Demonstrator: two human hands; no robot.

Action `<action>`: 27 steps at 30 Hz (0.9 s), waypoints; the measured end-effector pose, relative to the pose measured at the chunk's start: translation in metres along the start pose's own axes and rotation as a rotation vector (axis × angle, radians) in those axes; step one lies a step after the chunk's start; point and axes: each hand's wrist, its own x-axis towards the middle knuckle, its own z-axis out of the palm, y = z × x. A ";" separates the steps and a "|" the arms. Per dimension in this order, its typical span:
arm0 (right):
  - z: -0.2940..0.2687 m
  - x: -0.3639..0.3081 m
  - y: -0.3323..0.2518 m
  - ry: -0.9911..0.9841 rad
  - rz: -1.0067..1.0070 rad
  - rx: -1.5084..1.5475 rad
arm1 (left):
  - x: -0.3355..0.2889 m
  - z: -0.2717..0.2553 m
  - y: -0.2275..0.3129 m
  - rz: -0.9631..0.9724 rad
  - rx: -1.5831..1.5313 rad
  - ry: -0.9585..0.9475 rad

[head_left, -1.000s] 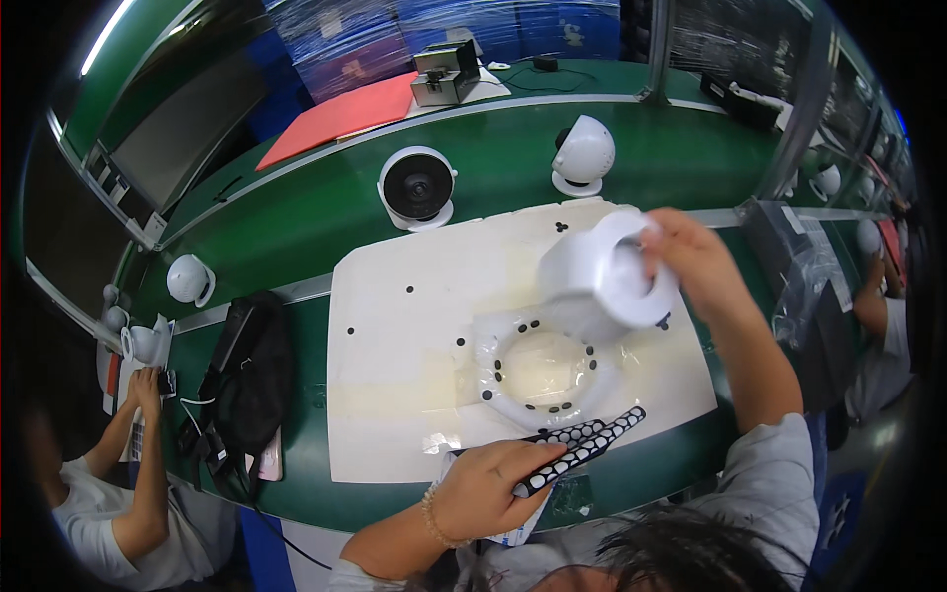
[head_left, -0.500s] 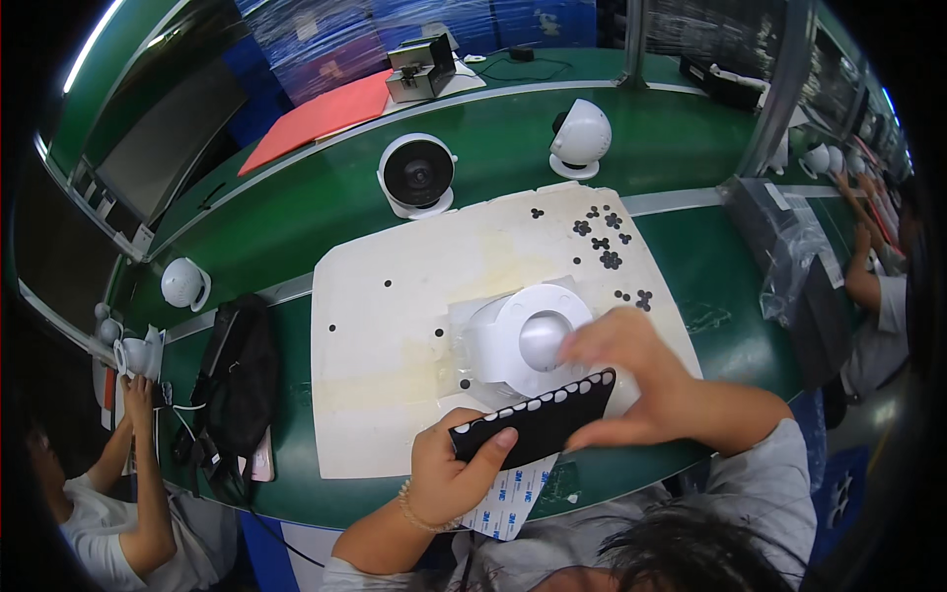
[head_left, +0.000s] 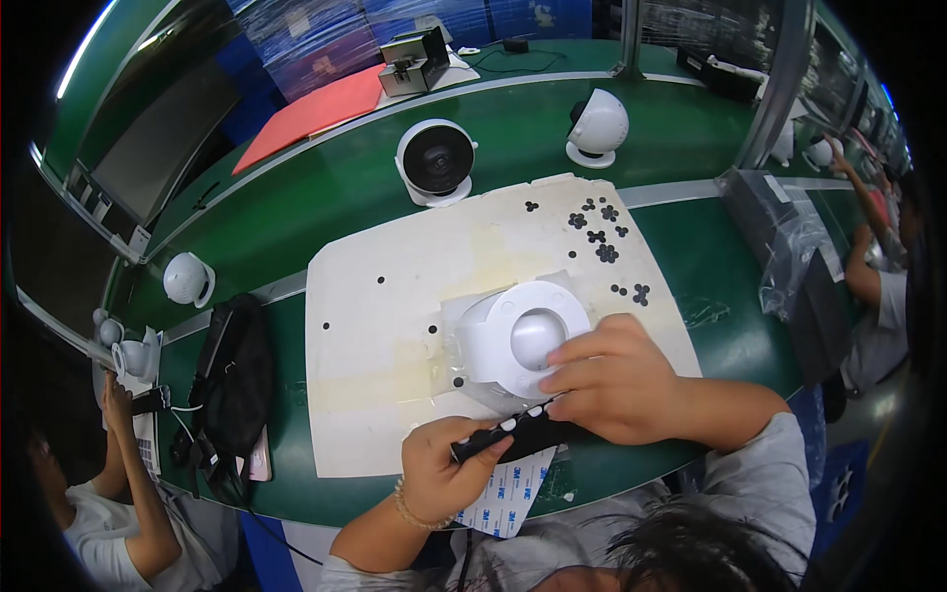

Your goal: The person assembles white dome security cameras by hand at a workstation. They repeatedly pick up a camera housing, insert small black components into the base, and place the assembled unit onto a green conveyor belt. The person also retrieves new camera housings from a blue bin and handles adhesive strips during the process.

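head-worn fisheye, close above hands [head_left: 626, 383], looking down and forward across green bench [head_left: 735, 340].

A glossy white plastic housing with a flat, ring-shaped end [head_left: 501, 340] rests on a cream-coloured board [head_left: 365, 414], its ring turned upward and tilted toward the person, a smooth rounded surface showing inside the opening. Just in front, a flat black sheet with white oval spots [head_left: 533, 437] is held aslant, spots along its upper edge, its ends partly hidden.

left grip [head_left: 444, 466]: black sheet [head_left: 538, 435] | right grip [head_left: 619, 385]: at its edge | white housing [head_left: 500, 340]
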 end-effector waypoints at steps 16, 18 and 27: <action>0.013 -0.001 -0.013 0.078 -0.170 0.090 | 0.002 0.000 -0.004 0.162 0.136 -0.052; 0.022 0.001 -0.012 0.151 -0.116 0.197 | 0.002 0.003 -0.005 0.174 0.138 -0.064; 0.024 0.009 -0.016 0.068 -0.250 0.305 | 0.004 0.006 -0.007 0.254 0.166 -0.078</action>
